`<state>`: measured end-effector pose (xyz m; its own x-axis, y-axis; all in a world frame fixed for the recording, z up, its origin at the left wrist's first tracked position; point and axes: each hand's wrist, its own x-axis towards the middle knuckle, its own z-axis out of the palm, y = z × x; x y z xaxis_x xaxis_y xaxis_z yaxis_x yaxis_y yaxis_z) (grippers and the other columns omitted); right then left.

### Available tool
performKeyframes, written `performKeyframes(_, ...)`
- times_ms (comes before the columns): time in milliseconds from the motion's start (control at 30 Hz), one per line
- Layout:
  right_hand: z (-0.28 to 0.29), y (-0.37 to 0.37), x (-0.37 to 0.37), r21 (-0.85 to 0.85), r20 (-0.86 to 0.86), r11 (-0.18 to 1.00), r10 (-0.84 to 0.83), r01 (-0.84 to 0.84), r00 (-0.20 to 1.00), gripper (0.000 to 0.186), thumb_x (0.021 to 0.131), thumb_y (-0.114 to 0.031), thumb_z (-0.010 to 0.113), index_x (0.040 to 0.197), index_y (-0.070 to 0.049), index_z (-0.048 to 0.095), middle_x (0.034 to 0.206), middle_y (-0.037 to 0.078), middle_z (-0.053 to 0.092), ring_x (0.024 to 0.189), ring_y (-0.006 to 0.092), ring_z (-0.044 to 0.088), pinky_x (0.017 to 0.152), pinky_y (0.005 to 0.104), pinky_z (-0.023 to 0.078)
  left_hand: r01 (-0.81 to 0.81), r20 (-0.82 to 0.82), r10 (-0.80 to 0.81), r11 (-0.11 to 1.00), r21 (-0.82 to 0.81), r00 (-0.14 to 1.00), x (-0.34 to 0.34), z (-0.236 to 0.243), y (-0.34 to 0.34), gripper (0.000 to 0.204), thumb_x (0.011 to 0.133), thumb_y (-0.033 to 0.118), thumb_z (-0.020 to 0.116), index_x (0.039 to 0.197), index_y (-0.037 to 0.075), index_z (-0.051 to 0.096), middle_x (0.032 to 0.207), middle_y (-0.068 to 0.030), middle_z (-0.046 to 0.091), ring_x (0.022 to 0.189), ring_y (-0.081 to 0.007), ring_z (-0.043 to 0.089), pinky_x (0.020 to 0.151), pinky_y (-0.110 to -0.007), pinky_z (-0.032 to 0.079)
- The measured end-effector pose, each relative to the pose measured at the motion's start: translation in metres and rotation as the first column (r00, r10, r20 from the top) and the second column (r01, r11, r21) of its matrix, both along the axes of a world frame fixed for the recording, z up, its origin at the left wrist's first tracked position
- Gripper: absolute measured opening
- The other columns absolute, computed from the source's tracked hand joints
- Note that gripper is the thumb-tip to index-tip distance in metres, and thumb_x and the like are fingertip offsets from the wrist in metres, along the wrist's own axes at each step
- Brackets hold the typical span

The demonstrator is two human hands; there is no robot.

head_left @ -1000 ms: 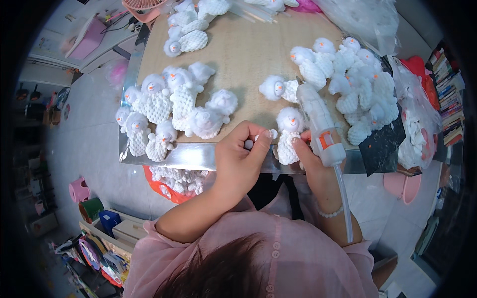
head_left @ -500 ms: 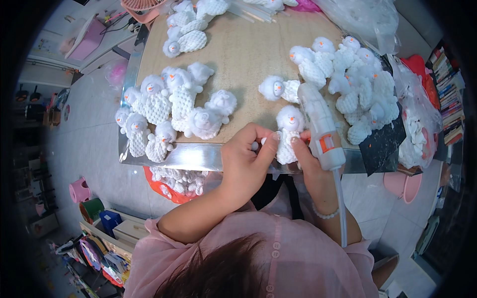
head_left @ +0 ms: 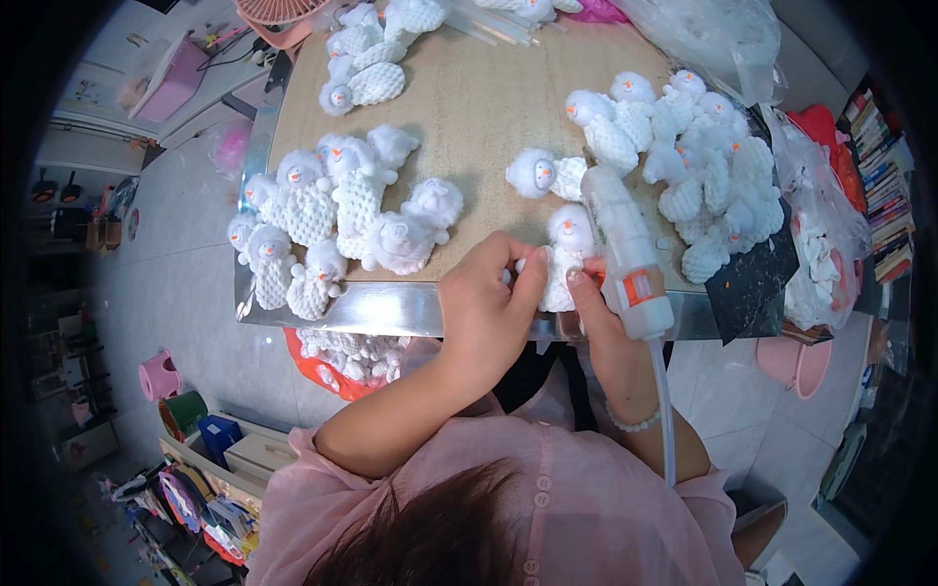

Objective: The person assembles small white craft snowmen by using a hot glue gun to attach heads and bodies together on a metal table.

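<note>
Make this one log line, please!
left hand: holding white bit beside snowman | right hand: holding snowman, glue gun alongside | table: more snowmen

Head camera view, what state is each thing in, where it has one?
Snowman doll: face showing, right thumb against its body
Glue gun: in the right hand, glue stick protruding from its rear
Left hand: pinched at the doll's side
Red bag: open, white pieces inside
Pink fan: running or off, cannot tell
</note>
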<state>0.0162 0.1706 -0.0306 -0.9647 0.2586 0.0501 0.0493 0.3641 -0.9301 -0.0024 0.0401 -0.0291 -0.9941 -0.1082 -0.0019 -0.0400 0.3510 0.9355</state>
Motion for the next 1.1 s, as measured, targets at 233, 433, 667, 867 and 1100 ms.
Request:
performKeyframes(233,0.005,0.005,0.002,0.064,0.033,0.997,0.046,-0.048,0.998,0.025,0.075,-0.014,0.070,0.092,-0.001,0.057,0.083,0.012,0.058,0.083,0.0309,0.051,0.072,0.0403,0.041,0.081,-0.090,-0.099,0.979,-0.188,0.991,-0.007,0.005,-0.007,0.013,0.082,0.013,0.062,0.079,0.000,0.061,0.065,-0.0144,0.058,0.056,-0.0253,0.056,0.052,-0.034,0.043)
performKeyframes(433,0.003,0.014,0.009,-0.029,0.037,0.999,0.013,-0.012,0.999,0.025,0.079,-0.014,0.068,0.097,-0.001,0.057,0.088,0.014,0.061,0.077,0.0272,0.055,0.068,0.0361,0.044,0.122,-0.007,-0.125,0.975,-0.185,0.992,-0.012,0.011,-0.029,0.014,0.087,0.012,0.060,0.089,-0.002,0.063,0.061,-0.0001,0.056,0.053,-0.0055,0.047,0.048,-0.022,0.039)
performKeyframes(667,0.014,0.017,0.013,-0.035,-0.071,0.998,0.043,-0.046,0.997,0.023,0.081,-0.009,0.065,0.100,-0.001,0.056,0.089,0.009,0.063,0.071,0.0156,0.056,0.065,0.0274,0.046,0.116,0.026,-0.114,0.976,-0.185,0.993,-0.008,0.015,-0.035,0.012,0.084,0.010,0.062,0.092,0.001,0.062,0.065,-0.0050,0.055,0.056,-0.0118,0.052,0.049,-0.025,0.040)
performKeyframes(867,0.017,0.013,0.013,-0.122,-0.117,0.992,0.032,-0.046,0.993,0.021,0.084,-0.008,0.062,0.102,-0.001,0.055,0.090,0.009,0.063,0.072,0.0114,0.058,0.064,0.0250,0.048,0.063,-0.478,-0.493,0.740,-0.669,0.727,0.030,-0.012,-0.049,0.023,0.070,0.005,0.067,0.092,0.001,0.060,0.080,-0.0102,0.057,0.065,-0.0226,0.059,0.052,-0.031,0.045)
performKeyframes(1100,0.015,0.018,0.025,-0.276,0.009,0.960,0.051,-0.047,0.999,0.018,0.086,-0.008,0.060,0.102,0.001,0.056,0.093,0.008,0.060,0.076,0.0117,0.058,0.065,0.0244,0.049,0.103,-0.613,-0.342,0.915,-0.391,0.712,0.026,-0.027,-0.049,0.020,0.073,0.008,0.069,0.090,0.001,0.061,0.076,-0.0096,0.058,0.062,-0.0231,0.058,0.051,-0.031,0.046)
